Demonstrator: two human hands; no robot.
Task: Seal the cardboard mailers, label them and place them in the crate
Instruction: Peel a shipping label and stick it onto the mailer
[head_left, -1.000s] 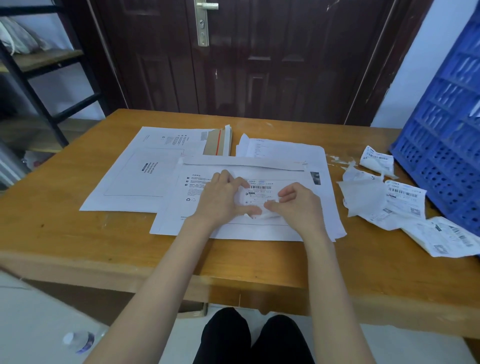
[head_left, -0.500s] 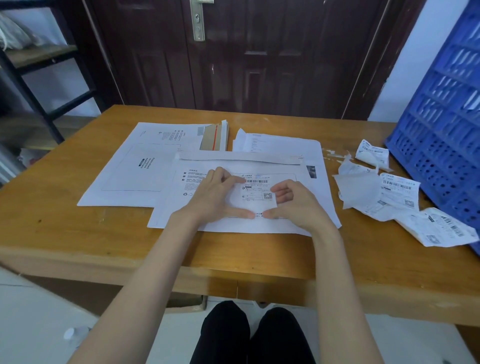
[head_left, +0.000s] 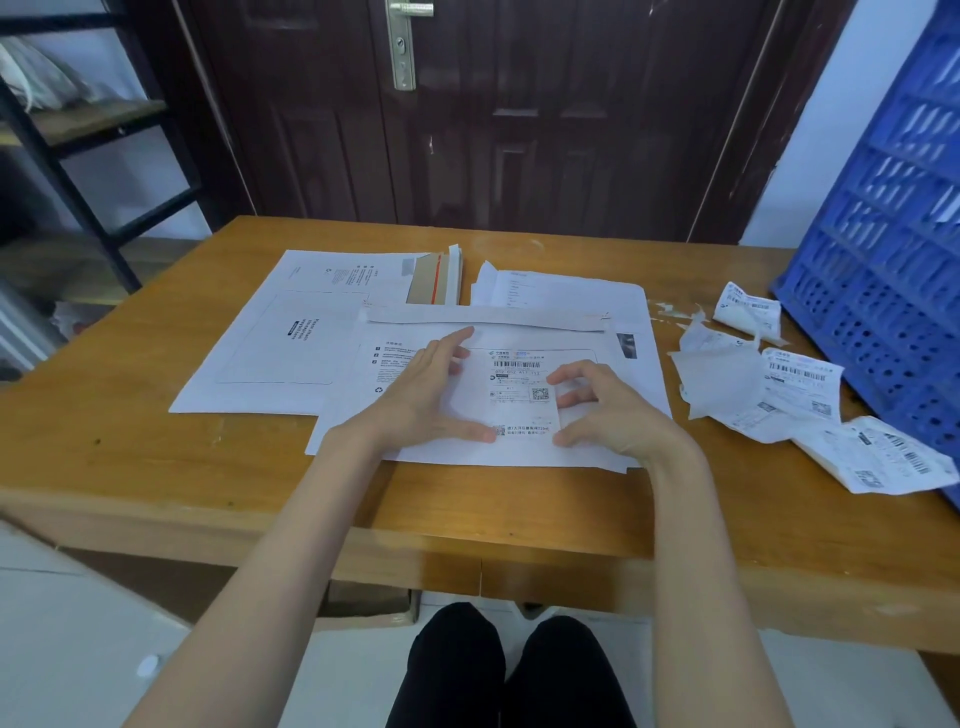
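Two hands press a paper label flat on a white mailer.

The flat white cardboard mailer (head_left: 467, 447) lies on the brown wooden counter (head_left: 156, 457), well apart from the blue plastic crate (head_left: 883, 291). The left hand (head_left: 431, 395) lies flat with straight fingers, and the right hand (head_left: 608, 410) rests with loosely bent fingers, both on the white barcode label (head_left: 514, 395), grasping nothing. The mailer looks light, thin and stiff; best lifted by its long edges.

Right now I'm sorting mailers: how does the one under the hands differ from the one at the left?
The near mailer bears a label and its flap is folded down; the left mailer bears none and its flap stands open. Both are white and lie flat.
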